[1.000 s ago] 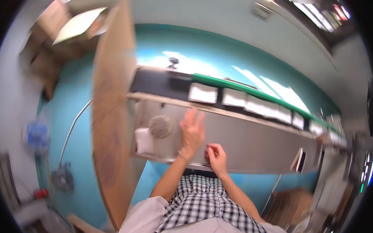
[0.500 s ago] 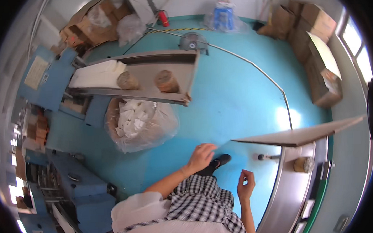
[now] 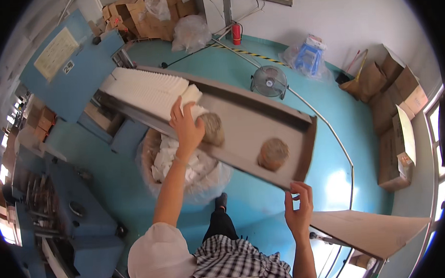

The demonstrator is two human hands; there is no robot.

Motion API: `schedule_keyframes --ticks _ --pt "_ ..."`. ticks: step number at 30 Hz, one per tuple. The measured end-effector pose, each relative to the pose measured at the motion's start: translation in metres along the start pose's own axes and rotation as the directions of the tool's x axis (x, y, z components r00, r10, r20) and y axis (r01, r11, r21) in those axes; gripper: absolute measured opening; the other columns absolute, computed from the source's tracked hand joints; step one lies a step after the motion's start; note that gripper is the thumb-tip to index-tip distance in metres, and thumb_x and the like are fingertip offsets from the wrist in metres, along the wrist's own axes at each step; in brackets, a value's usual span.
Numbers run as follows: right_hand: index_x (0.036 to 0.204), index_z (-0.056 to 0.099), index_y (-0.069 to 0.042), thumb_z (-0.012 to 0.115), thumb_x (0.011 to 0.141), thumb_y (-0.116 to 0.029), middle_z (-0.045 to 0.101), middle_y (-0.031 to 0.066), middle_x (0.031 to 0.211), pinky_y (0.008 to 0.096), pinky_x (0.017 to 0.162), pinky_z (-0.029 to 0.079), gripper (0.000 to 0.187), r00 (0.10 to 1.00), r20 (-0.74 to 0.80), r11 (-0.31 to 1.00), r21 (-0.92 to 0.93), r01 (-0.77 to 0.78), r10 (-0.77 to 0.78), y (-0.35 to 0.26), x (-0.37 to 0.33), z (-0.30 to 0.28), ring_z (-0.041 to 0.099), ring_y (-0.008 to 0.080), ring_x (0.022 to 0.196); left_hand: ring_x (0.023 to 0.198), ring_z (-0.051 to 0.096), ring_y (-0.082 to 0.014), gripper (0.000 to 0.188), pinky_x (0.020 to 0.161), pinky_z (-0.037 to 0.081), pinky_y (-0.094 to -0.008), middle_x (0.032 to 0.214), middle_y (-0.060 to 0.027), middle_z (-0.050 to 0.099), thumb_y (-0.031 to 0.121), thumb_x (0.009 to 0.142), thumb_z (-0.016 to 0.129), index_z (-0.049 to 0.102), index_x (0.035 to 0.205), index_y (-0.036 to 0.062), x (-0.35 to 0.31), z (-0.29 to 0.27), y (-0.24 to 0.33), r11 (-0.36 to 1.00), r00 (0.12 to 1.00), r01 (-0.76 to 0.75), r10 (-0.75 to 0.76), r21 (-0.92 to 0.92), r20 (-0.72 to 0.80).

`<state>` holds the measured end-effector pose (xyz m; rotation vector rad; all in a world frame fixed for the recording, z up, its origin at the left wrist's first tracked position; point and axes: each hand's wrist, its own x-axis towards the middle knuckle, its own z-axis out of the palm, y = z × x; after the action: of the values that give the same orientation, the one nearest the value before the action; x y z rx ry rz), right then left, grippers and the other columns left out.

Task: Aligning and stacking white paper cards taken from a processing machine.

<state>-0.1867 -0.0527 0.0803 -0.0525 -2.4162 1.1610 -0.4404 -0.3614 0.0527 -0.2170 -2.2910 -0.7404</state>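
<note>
My left hand [image 3: 184, 126] reaches over the near edge of a long brown tray [image 3: 241, 106]. Its fingers are spread at the end of a row of white, thin, closely packed pieces [image 3: 146, 87]; whether they touch the last ones I cannot tell. Beside its thumb stands a tan, round block [image 3: 213, 129], its wrapping shiny. A similar brown block [image 3: 273, 154] sits near the tray's right end. My right hand [image 3: 299, 205], fingers curled and thumb apart, is at the tray's near right corner with nothing visible in it.
Beneath the tray stands a plastic-lined bin [image 3: 214, 181] of white scraps. Blue machinery [image 3: 94, 219] fills the left side. A cardboard sheet [image 3: 375, 226] lies at the lower right. A floor fan [image 3: 269, 81], a bent pipe [image 3: 326, 124] and cartons [image 3: 389, 151] stand beyond.
My view has turned and come closer to the tray. The left hand has moved forward from beside my body to the white row; the right hand has come up to the tray's corner.
</note>
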Motion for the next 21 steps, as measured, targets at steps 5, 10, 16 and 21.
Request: schedule_keyframes --ticks 5,10,16,21 --pt "0.148 0.047 -0.01 0.073 0.095 -0.023 0.045 0.0244 0.146 0.0501 0.102 0.048 0.061 0.978 0.004 0.93 -0.308 -0.199 0.21 -0.027 0.074 0.071 0.051 0.0414 0.128 0.154 0.016 -0.0472 0.059 0.115 0.018 -0.0716 0.165 -0.0268 0.017 0.011 0.077 0.073 0.052 0.132 0.0134 0.108 0.081 -0.085 0.963 0.907 0.031 -0.139 0.267 0.398" --pt "0.15 0.046 -0.009 0.076 0.093 -0.034 0.043 0.0249 0.145 0.052 0.106 0.045 0.069 0.946 0.033 0.909 -0.29 -0.299 0.322 -0.024 0.124 0.099 0.046 0.044 0.133 0.155 0.015 -0.0488 0.044 0.114 0.016 -0.0761 0.166 -0.0243 0.022 0.014 0.076 0.075 0.06 0.118 0.014 0.118 0.131 -0.122 0.86 0.861 -0.338 0.119 0.382 0.494" --pt "0.147 0.047 -0.005 0.075 0.092 -0.036 0.05 0.0262 0.135 0.0522 0.101 0.047 0.069 0.987 0.072 0.946 -0.302 -0.118 0.146 -0.009 0.202 0.172 0.055 0.0438 0.122 0.152 0.026 -0.0455 0.013 0.111 0.021 -0.0722 0.159 -0.0147 0.042 0.01 0.081 0.071 0.072 0.089 0.0194 0.142 0.098 -0.179 0.926 0.778 -0.373 0.278 0.06 0.563" --pt "0.151 0.044 -0.007 0.08 0.088 -0.039 0.051 0.0218 0.144 0.0482 0.106 0.047 0.079 0.849 0.481 0.907 0.218 -0.36 0.221 -0.033 0.264 0.234 0.051 0.0336 0.134 0.15 0.029 -0.0413 0.035 0.113 0.02 -0.0671 0.153 -0.0125 0.049 0.006 0.086 0.068 0.071 0.117 0.0217 0.13 0.037 -0.176 0.98 0.903 -0.126 0.176 -0.152 0.391"
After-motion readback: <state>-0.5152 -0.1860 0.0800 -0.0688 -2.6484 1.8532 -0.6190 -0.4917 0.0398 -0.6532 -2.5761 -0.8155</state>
